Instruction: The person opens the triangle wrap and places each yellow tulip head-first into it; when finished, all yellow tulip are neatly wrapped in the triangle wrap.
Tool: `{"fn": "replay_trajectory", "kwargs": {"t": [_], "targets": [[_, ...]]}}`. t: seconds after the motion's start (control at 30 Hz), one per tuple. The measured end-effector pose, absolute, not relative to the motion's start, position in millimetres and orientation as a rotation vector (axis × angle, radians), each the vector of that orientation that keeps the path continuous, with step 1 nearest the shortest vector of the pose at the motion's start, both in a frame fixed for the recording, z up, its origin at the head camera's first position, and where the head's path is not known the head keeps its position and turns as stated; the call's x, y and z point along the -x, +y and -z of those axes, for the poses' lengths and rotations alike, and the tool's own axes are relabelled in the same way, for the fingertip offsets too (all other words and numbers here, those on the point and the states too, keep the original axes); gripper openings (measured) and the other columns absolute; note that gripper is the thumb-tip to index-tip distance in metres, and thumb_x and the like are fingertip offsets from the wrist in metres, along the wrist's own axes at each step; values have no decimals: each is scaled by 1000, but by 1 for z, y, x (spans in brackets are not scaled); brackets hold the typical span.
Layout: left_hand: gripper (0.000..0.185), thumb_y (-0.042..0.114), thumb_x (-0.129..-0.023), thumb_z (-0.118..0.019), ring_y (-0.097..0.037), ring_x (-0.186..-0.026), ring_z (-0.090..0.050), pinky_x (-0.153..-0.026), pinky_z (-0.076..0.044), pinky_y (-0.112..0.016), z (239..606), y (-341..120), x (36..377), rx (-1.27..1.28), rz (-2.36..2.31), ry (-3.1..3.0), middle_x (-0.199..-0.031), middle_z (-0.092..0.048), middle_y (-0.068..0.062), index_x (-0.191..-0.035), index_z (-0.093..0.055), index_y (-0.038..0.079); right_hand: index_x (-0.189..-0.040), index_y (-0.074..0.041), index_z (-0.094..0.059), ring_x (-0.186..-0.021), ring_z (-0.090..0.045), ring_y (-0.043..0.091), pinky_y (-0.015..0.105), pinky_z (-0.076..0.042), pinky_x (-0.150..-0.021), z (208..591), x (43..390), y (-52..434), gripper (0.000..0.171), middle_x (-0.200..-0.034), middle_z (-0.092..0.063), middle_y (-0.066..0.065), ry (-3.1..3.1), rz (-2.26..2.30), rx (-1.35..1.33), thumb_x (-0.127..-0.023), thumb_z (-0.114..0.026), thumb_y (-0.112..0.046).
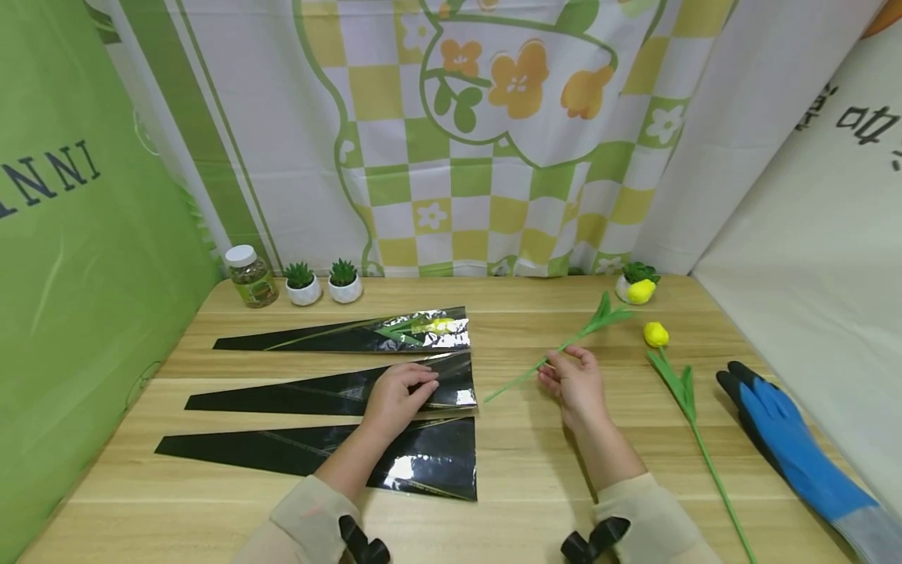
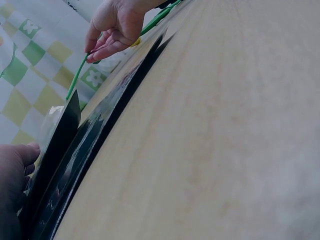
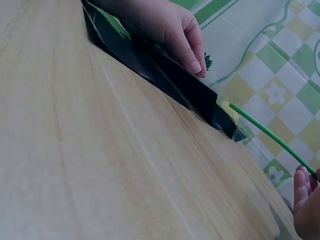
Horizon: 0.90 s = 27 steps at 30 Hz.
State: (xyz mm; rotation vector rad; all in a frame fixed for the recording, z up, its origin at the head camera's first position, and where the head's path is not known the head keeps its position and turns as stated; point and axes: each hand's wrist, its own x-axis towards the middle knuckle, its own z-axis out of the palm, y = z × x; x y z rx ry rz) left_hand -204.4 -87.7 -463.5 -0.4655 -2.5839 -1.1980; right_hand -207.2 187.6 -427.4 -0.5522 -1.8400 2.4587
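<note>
Three tapered black flower sleeves with clear fronts lie in a stack of rows on the table. My left hand [image 1: 400, 399] pinches the film of the middle sleeve [image 1: 282, 395] near its wide end; the right wrist view shows that sleeve [image 3: 192, 90] raised at the edge. Between thumb and fingers, my right hand [image 1: 579, 388] holds the green stem of a yellow artificial tulip [image 1: 641, 292]. Its stem end [image 3: 250, 120] points left at the sleeve's wide mouth, just outside it. The far sleeve [image 1: 324, 338] contains another yellow tulip [image 1: 440, 325]. Nearest me lies the third sleeve [image 1: 440, 462].
A loose yellow tulip [image 1: 656, 335] lies on the right, beside blue-and-black gloves [image 1: 789, 431]. Along the back stand a lidded jar [image 1: 254, 282], two small potted succulents [image 1: 303, 287] and another potted plant [image 1: 638, 272] at right. Printed cloth [image 1: 451, 196] hangs behind the table.
</note>
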Motion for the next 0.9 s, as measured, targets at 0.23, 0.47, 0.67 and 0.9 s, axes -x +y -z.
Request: {"fn": "replay_trajectory", "kwargs": {"t": [0.23, 0.47, 0.67, 0.9], "targets": [[16, 17, -86, -75, -26, -107, -65, -99, -51, -44, 465, -88, 205, 494, 1178, -2589, -106, -74, -7, -100, -79, 8, -116, -12, -29, -72, -66, 3, 16, -58, -73, 433, 214, 179, 29, -106, -52, 6, -1765, -2433, 616, -99, -51, -3], [16, 17, -87, -74, -25, -104, -66, -96, -52, -43, 466, -87, 206, 497, 1180, -2591, -103, -74, -5, -100, -79, 9, -116, -8, -31, -71, -66, 5, 17, -59, -70, 442, 214, 159, 28, -93, -59, 4, -1868, -2416, 569, -98, -52, -2], [16, 17, -87, -74, -25, -105, -66, -97, -52, -43, 465, -88, 206, 497, 1189, -2600, -104, -74, -6, -100, -78, 9, -113, -5, -35, -69, -68, 5, 17, -58, -64, 448, 211, 137, 25, -87, -64, 5, -1850, -2428, 530, -97, -53, 1], [18, 19, -87, -74, -27, -107, -65, -98, -52, -44, 466, -88, 205, 476, 1199, -2635, -108, -74, -7, -102, -78, 9, -112, -2, -35, -67, -67, 6, 18, -58, -63, 449, 206, 119, 27, -82, -64, 5, -1866, -2465, 520, -95, -55, 4]]}}
